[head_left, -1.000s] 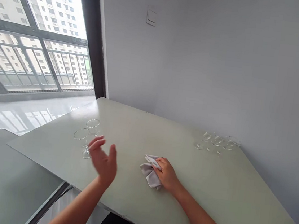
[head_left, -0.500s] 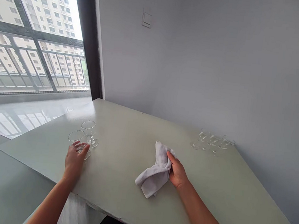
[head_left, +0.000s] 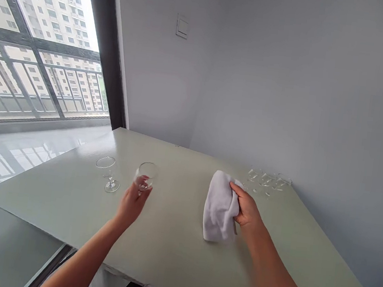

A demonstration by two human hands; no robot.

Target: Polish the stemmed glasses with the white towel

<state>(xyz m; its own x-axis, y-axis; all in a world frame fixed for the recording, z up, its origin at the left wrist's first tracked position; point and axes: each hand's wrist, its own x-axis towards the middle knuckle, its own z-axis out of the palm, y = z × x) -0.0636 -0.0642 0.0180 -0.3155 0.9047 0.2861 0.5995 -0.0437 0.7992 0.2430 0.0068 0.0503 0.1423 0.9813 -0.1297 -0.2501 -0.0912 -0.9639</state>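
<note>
Holding a stemmed glass in the left hand, mouth upward, to the left of the cloth. With the left fingers, clamping around the lower bowl or the stem; because of blur, cannot tell exactly which. With the right hand, gripping the cloth at its right edge, thumb in front and other fingers mostly hidden. Judging by the thin clear wall, probably light, stiff, easy to break, and rather slippery if damp. Better to hold at the stem or just below the bowl, gently, without squeezing the rim. Expect the cloth to be soft and limp, easy to pinch at any fold. Note also a second glass, upright on the table farther left of the cloth, and more glasses beyond the cloth, to its right.
</note>
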